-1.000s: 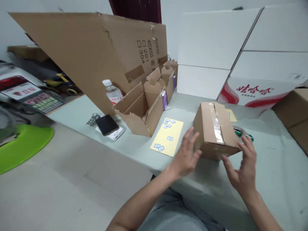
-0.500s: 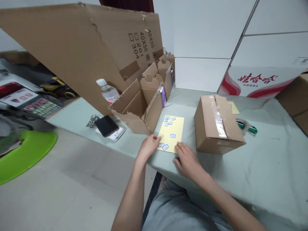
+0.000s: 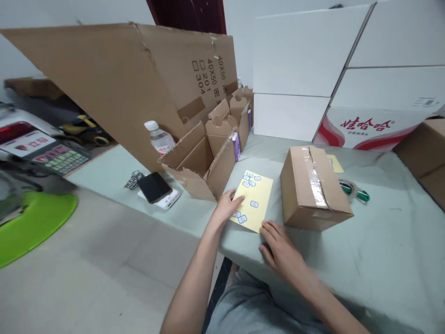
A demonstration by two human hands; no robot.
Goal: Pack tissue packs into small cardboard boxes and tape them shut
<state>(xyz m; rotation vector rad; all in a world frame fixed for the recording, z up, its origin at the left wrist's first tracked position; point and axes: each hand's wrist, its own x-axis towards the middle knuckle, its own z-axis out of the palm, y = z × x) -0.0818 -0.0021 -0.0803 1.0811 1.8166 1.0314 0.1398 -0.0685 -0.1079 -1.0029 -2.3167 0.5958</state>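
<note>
Left hand (image 3: 226,208) pinches blue-marked yellow sheet (image 3: 257,192) at left edge, right hand (image 3: 281,243) touches near right corner, can't tell if gripping, taped cardboard box (image 3: 306,185) just right.

The taped carton (image 3: 313,189), flanked a second ago by the left hand (image 3: 224,211) and the right hand (image 3: 281,246), has been left to the right of the grip. The yellow sheet (image 3: 262,191) has since been reached by both and, within the last half second, shifted slightly carton-ward, its left edge overlapped farther by the left thumb.
</note>
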